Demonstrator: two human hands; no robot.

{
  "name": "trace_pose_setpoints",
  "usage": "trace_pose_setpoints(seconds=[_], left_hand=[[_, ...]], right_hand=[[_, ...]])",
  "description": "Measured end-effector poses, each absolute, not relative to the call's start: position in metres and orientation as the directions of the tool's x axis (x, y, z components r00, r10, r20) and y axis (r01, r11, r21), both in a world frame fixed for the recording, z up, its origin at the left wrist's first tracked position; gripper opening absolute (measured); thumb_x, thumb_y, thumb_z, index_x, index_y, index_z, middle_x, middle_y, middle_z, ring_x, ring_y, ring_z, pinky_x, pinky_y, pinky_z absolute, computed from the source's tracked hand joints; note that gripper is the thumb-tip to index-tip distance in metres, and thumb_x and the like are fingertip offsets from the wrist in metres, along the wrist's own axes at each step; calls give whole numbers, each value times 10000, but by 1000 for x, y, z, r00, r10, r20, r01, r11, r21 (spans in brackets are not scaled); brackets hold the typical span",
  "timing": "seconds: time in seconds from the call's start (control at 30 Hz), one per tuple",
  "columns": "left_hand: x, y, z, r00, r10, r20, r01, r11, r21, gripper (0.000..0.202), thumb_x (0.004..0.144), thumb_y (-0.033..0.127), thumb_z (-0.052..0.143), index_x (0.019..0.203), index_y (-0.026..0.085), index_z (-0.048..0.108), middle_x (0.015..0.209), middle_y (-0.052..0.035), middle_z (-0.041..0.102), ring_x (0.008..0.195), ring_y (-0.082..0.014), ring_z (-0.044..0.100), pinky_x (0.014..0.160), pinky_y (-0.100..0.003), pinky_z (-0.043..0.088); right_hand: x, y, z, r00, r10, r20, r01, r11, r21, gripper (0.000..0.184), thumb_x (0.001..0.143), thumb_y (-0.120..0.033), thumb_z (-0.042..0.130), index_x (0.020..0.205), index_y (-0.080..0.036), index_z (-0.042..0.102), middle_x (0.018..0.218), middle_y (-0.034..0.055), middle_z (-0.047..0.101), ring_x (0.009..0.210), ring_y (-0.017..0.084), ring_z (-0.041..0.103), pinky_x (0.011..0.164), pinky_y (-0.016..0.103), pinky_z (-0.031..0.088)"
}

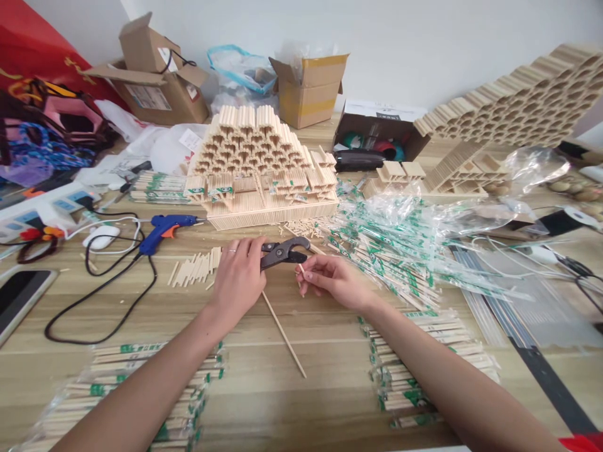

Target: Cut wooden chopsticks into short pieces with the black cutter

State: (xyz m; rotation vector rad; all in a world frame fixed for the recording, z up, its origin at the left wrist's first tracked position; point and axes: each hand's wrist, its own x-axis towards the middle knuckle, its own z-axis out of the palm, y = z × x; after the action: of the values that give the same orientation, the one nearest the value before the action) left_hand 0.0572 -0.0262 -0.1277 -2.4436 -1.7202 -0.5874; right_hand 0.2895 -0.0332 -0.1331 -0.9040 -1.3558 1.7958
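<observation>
Wood-grain surface point(264, 408), stick structure point(257, 157) at rear. Left hand point(239, 270) wraps black pliers point(281, 253) before it; right hand point(332, 279) pinches a short stick point(302, 270) near the pliers' head. Long stick point(285, 336) slants below the left hand.

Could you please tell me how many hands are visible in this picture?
2. The left hand grips the dark pliers, in front of the large stick structure. The right hand is beside the pliers' head, holding a thin stick. No other hand shows.

Phone point(22, 301) lies far L, yellow-taped cardbd box point(311, 94) at bk.
</observation>
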Motion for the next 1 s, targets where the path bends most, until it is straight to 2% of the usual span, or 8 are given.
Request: trace_pose_setpoints(seconds=[0.27, 0.33, 0.43, 0.57, 0.67, 0.73, 0.9, 1.0], left_hand=[[40, -15, -121, 168, 909, 381, 963, -234, 134, 429, 801, 64, 538, 1217, 114, 628, 1115, -173, 703, 1104, -363, 625, 954, -470, 496], [40, -17, -121, 144, 918, 370, 962, -218, 166, 386, 811, 88, 544, 1182, 137, 638, 1096, -153, 719, 1061, -346, 658, 910, -439, 510], [43, -22, -125, 86, 932, 351, 947, -186, 263, 272, 855, 139, 539, 1102, 178, 646, 1009, -108, 746, 933, -301, 709, 769, -366, 514], [46, -28, -130, 132, 918, 373, 894, -273, 355, 189, 862, 178, 549, 1020, 201, 651, 849, -57, 749, 779, -255, 723, 668, -317, 484], [46, -30, -130, 229, 888, 398, 824, -394, 406, 186, 843, 176, 544, 989, 215, 654, 780, -22, 742, 691, -213, 709, 633, -291, 483], [47, -32, -129, 322, 858, 400, 750, -489, 445, 238, 826, 148, 531, 1016, 223, 652, 832, -11, 765, 712, -188, 722, 654, -274, 507], [51, -35, -128, 532, 767, 359, 580, -639, 506, 512, 773, 85, 507, 1251, 240, 600, 1181, -37, 775, 1023, -190, 753, 863, -300, 574], [53, -37, -130, 572, 737, 360, 556, -672, 490, 603, 758, 64, 505, 1331, 243, 568, 1213, -45, 766, 1051, -194, 749, 871, -311, 584]], right_hand=[[289, -35, -139, -527, 840, -130, -125, -228, -966, 311, 867, -458, 792, 958, -181, 682, 872, 53, 754, 725, 154, 701, 560, 255, 444], [289, -34, -138, -509, 852, -125, -141, -226, -964, 322, 857, -461, 800, 959, -184, 673, 897, 55, 753, 737, 160, 708, 564, 257, 457], [289, -34, -136, -470, 874, -124, -176, -230, -957, 319, 832, -454, 824, 932, -201, 657, 906, 38, 734, 819, 194, 740, 606, 271, 497], [288, -35, -133, -427, 896, -120, -193, -220, -956, 286, 818, -430, 835, 889, -225, 647, 857, 8, 712, 897, 220, 749, 698, 315, 554], [288, -34, -134, -385, 917, -104, -210, -197, -958, 315, 778, -403, 864, 888, -228, 627, 857, 17, 742, 881, 215, 743, 682, 314, 560], [289, -33, -135, -361, 927, -100, -247, -199, -948, 349, 742, -374, 888, 869, -226, 598, 827, 13, 746, 833, 207, 744, 629, 288, 544], [290, -31, -141, -394, 916, -80, -225, -181, -957, 324, 748, -363, 879, 844, -208, 611, 716, -20, 708, 592, 117, 648, 581, 253, 523], [289, -32, -142, -426, 902, -68, -183, -159, -970, 337, 765, -381, 867, 869, -202, 601, 714, -15, 714, 563, 101, 625, 545, 227, 495]])
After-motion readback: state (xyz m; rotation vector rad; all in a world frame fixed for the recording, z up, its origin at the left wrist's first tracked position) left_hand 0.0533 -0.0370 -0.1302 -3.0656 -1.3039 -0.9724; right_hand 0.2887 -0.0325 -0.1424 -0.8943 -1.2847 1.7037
